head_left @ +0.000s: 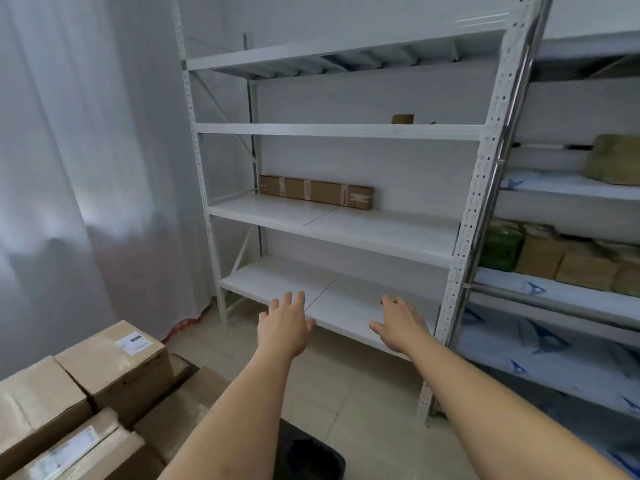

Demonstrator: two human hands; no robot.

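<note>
Two bare arms stretch forward from the bottom of the view. The left hand (285,323) and the right hand (398,323) are both open, with fingers spread and palms down, and they hold nothing. These hands stay apart from each other, over the front edge of the bottom shelf (284,282) of a white rack (467,220); I cannot tell if they touch it. That shelf is a long white board. Its long side runs left to right, with the right end closer. Higher up, a long brown box (316,191) lies flat by the back wall, also left to right. Cardboard boxes (114,368) sit low on the left.
</note>
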